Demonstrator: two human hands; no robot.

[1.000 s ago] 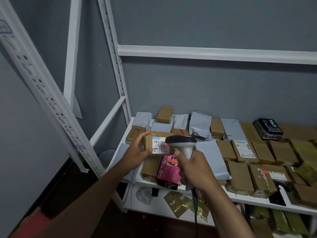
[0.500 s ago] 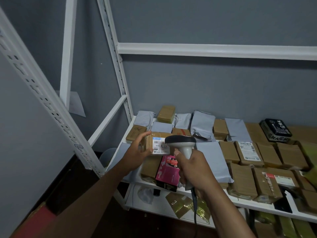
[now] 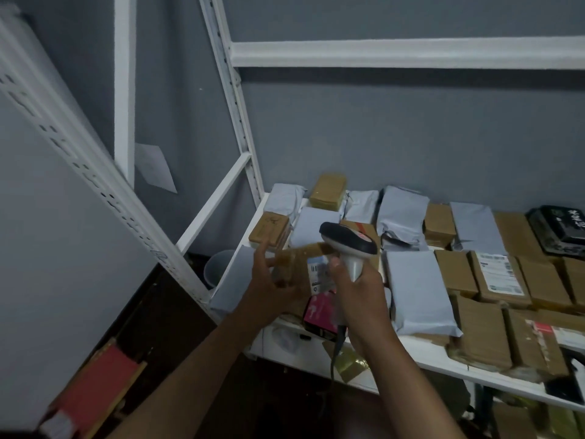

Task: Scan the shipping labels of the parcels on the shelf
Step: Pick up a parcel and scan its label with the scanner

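Since 0.5 s ago, brown parcel has tipped in left hand; label no longer squarely faces scanner, parcel blurred.

White metal shelf (image 3: 421, 351) as landmark: one visible tier, packed edge to edge with parcels lying flat, likely so their faces can be read. Count on shelf, approximate: about six grey poly mailers (image 3: 418, 289), over a dozen brown taped parcels, one black pack at far right, one pink box (image 3: 321, 312) at front edge.

Left hand (image 3: 269, 293) grips one brown parcel (image 3: 296, 269) over shelf's front left corner, thumb raised; white shipping label (image 3: 319, 275) partly in view.

Right hand (image 3: 357, 296) is closed round the handle of one barcode scanner (image 3: 348, 245), head just above parcel. Judgement: label read, parcel being turned away.
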